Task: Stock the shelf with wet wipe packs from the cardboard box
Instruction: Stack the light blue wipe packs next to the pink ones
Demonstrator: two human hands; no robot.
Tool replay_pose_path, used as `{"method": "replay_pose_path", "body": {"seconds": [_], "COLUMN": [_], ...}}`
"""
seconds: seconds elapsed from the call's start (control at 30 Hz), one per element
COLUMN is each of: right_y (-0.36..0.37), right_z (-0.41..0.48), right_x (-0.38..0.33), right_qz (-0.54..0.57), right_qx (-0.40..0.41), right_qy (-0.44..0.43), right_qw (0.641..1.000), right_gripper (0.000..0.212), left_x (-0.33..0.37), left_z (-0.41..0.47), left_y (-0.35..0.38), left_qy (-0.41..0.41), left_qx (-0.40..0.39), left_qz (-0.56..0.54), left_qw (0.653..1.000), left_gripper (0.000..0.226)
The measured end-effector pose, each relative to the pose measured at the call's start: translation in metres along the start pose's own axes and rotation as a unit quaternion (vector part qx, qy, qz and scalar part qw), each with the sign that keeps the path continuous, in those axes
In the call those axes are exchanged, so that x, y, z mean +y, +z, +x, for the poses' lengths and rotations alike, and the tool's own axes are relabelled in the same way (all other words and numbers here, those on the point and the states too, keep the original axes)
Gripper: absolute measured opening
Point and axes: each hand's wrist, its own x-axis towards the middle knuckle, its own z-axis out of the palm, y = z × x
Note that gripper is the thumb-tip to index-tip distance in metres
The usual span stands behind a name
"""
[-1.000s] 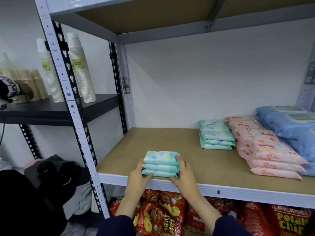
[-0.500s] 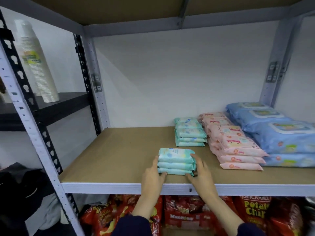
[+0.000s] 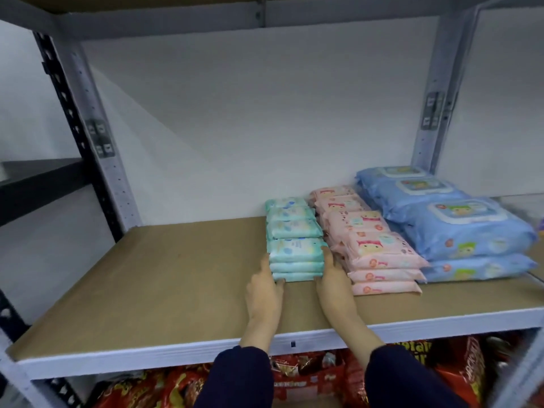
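Currently, head view only. A stack of three teal wet wipe packs (image 3: 295,262) sits flat on the brown shelf board (image 3: 176,290), toward the middle-right and set back from the white front rail (image 3: 176,353).

Left hand (image 3: 265,293): fingers straight, laid flat against the left side of the stack. Right hand (image 3: 334,287): fingers likewise extended, pressed against the right side, one fingertip reaching the top edge of the upper pack. The stack is squeezed between the two flat hands; neither hand curls round it. Both forearms cross the front rail, in dark navy sleeves (image 3: 241,378).

Directly behind the stack is a row of more teal packs (image 3: 290,222) running back to the white wall; whether the two groups touch I cannot tell. Just to the right stand the pink wipe packs (image 3: 379,254), stacked and stepped toward the rear, with the right hand lying between them and the teal stack. Further right are large blue wipe packs (image 3: 459,228) with lid flaps, two high at the front.

On the level below are red snack bags (image 3: 306,378), blurred. At far left, a black shelf (image 3: 38,184) beside the grey perforated upright (image 3: 100,142).
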Motion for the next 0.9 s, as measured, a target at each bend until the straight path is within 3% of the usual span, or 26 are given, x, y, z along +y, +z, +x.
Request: {"method": "replay_pose_path", "body": {"seconds": [0.1, 0.2, 0.27, 0.43, 0.53, 0.63, 0.77, 0.9], "right_y": [0.004, 0.005, 0.007, 0.016, 0.014, 0.011, 0.013, 0.010], "right_z": [0.010, 0.016, 0.018, 0.025, 0.023, 0.019, 0.020, 0.018], "right_x": [0.001, 0.000, 0.003, 0.019, 0.016, 0.008, 0.010, 0.010], "right_qz": [-0.003, 0.018, 0.030, 0.070, 0.035, 0.025, 0.097, 0.023], "right_qx": [0.051, -0.005, 0.004, 0.137, 0.114, -0.019, 0.042, -0.008], "right_qy": [-0.001, 0.023, 0.030, -0.053, -0.054, 0.013, 0.002, 0.029], "right_qw": [0.999, 1.000, 0.999, 0.987, 0.991, 0.999, 0.994, 0.999], "right_gripper": [0.041, 0.052, 0.058, 0.040, 0.043, 0.057, 0.047, 0.062], "left_x": [0.000, 0.000, 0.000, 0.000, 0.000, 0.001, 0.002, 0.002], "left_z": [0.011, 0.015, 0.016, 0.014, 0.012, 0.011, 0.010, 0.011], "left_y": [0.006, 0.010, 0.011, 0.011, 0.011, 0.010, 0.009, 0.009], "left_qy": [-0.004, -0.001, 0.006, 0.008, 0.012, 0.017, 0.024, 0.025], "left_qx": [-0.006, -0.002, 0.000, 0.000, -0.003, -0.007, -0.006, -0.002], "left_qz": [-0.004, -0.009, -0.013, -0.010, 0.003, 0.005, 0.016, 0.015], "left_qw": [1.000, 1.000, 1.000, 1.000, 1.000, 1.000, 1.000, 1.000], "left_gripper": [0.048, 0.051, 0.051, 0.062, 0.066, 0.063, 0.059, 0.058]}}
